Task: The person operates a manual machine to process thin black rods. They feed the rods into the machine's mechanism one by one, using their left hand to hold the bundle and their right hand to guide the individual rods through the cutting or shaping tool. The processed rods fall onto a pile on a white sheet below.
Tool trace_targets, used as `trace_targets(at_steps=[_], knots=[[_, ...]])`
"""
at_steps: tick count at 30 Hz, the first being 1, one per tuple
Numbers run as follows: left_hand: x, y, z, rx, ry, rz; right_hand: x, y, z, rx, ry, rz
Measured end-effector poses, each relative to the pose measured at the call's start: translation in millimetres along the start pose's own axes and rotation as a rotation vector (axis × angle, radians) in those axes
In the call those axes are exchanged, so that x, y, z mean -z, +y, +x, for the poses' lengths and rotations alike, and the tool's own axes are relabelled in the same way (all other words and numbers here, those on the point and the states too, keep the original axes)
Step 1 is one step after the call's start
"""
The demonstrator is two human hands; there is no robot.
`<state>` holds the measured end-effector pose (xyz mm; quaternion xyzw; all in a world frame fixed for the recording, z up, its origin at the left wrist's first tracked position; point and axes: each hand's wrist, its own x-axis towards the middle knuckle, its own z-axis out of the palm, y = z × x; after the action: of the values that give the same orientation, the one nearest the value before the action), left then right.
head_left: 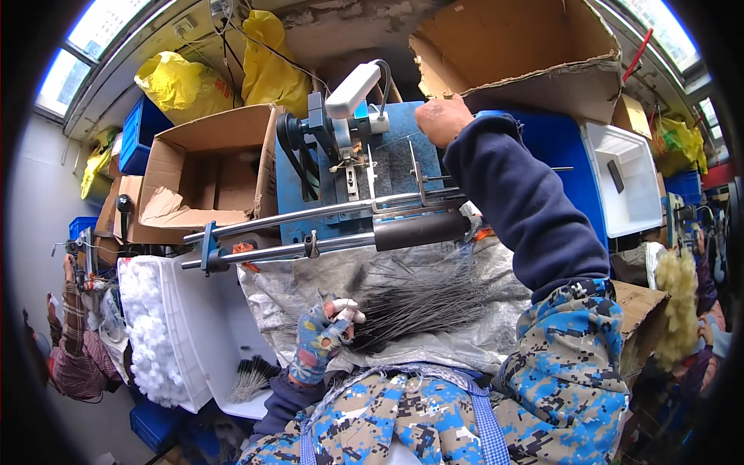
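Note:
My left hand (325, 335), in a patterned glove with white wraps on the fingertips, is curled at the left end of a pile of thin grey wires (426, 306). A dark blurred tuft shows just above its fingers; what they hold is hidden. The wires lie on a silvery sheet (271, 291) over my lap. My bare right hand (443, 120) reaches far forward, closed, at the right edge of a blue bench machine (403, 167). Its fingertips are turned away, so I cannot make out what is in them. Metal rods (333, 208) cross the machine's front.
To the left stand an open cardboard box (205, 167) and white bins (225, 341), one with white fluffy pieces (151, 333), another with a dark-tipped brush bundle (254, 377). A large carton (511, 46) and white tray (624, 182) stand right. Other people work at both sides.

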<state>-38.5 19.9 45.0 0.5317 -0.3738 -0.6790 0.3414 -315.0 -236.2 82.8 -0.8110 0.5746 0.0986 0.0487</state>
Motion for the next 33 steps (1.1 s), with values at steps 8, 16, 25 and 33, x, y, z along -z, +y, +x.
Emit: trace_targets(at_steps=[8, 16, 25, 33], knots=[[14, 0, -5, 0.065, 0.064, 0.022, 4, 5, 8, -0.025, 0.005, -0.039], [5, 2, 7, 0.048, 0.016, -0.003, 0, -1, 12, 0.187, -0.213, 0.178], [13, 0, 10, 0.101, 0.093, 0.008, 20, 23, 20, -0.058, -0.164, 0.022], [12, 4, 18, 0.067, 0.045, 0.118, -7, 28, 51, -0.095, -0.098, 0.011]])
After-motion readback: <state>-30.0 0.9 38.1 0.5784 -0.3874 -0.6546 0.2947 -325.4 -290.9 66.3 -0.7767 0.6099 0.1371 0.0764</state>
